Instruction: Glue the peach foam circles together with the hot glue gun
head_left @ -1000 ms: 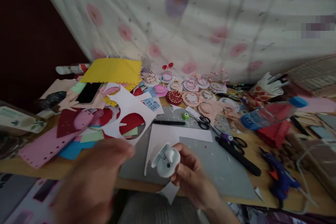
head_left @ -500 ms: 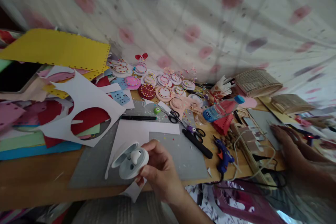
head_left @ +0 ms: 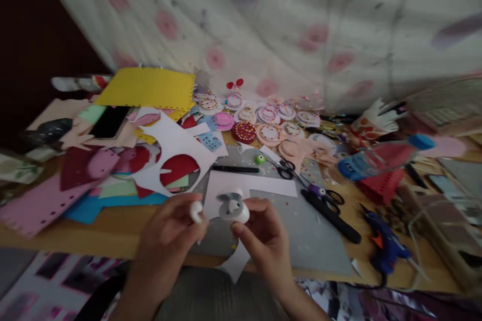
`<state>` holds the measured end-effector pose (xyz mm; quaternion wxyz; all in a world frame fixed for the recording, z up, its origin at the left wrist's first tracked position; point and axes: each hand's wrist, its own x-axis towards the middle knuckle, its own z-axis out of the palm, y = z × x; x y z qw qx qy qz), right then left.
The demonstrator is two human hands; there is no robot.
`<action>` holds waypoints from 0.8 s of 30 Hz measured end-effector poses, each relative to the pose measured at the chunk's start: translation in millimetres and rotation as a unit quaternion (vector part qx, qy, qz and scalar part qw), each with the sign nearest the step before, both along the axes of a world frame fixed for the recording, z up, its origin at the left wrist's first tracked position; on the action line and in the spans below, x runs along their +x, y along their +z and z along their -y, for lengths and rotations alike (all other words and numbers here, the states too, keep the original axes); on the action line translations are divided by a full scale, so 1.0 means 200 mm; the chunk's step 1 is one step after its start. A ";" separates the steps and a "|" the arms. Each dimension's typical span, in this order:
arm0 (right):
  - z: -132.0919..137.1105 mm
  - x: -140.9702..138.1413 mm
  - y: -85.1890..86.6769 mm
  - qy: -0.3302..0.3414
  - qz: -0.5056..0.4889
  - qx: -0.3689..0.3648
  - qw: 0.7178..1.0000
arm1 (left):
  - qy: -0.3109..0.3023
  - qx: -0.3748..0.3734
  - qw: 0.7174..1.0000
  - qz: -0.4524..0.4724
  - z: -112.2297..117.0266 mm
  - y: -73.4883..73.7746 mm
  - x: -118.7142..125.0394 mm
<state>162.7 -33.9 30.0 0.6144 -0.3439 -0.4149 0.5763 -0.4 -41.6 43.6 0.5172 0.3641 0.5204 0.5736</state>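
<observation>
Between thumb and fingers, my left hand (head_left: 165, 241) pinches a white earbud (head_left: 196, 211). My right hand (head_left: 265, 238) grips an open white earbud charging case (head_left: 239, 214), its lid tipped back and another earbud (head_left: 234, 205) seated inside. A curved white paper scrap (head_left: 236, 263) hangs below the case, by my right fingers; whether they hold it I cannot tell. Both hands are over the front of a grey cutting mat (head_left: 301, 230), where an L-shaped white paper (head_left: 271, 185) lies. A black pen (head_left: 237, 169) is just beyond that paper.
Scissors (head_left: 286, 169), a black-handled tool (head_left: 331, 216) and a blue glue gun (head_left: 387, 241) lie to the right, near a bottle (head_left: 380, 159). Coloured paper offcuts (head_left: 120, 193) pile up at left. Several decorated paper hats (head_left: 248, 132) stand at the back.
My left hand has come into view with an earbud. The case in my right hand is farther from the camera. The view has swung left, and the other person's hands at right are out of sight.
</observation>
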 end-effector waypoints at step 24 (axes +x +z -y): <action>0.04 -0.02 -0.05 -0.032 0.075 0.073 0.994 | -0.016 0.215 0.921 -0.323 -0.04 0.04 0.02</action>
